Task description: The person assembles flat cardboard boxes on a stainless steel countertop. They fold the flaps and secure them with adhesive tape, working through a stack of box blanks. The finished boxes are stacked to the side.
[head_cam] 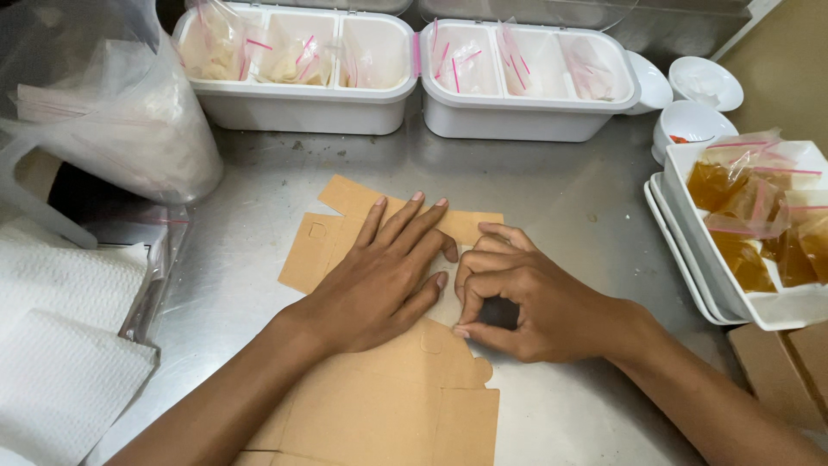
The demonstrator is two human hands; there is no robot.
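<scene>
A flat, unfolded brown cardboard box blank (388, 406) lies on the steel counter (561, 207). My left hand (384, 276) lies flat on its middle, fingers spread and pressing down towards the far flaps. Beside it, my right hand (526, 298) rests on the blank with fingers curled, fingertips touching the cardboard near the left hand's little finger. Neither hand lifts anything.
Two white divided tubs (302, 103) (526, 116) with small zip bags stand at the back. A white tray (733, 293) of amber sauce bags sits right, small white bowls (694, 121) behind it. Clear plastic bags (112, 112) and white paper towels (60, 336) lie left. More cardboard (785, 362) is at the right edge.
</scene>
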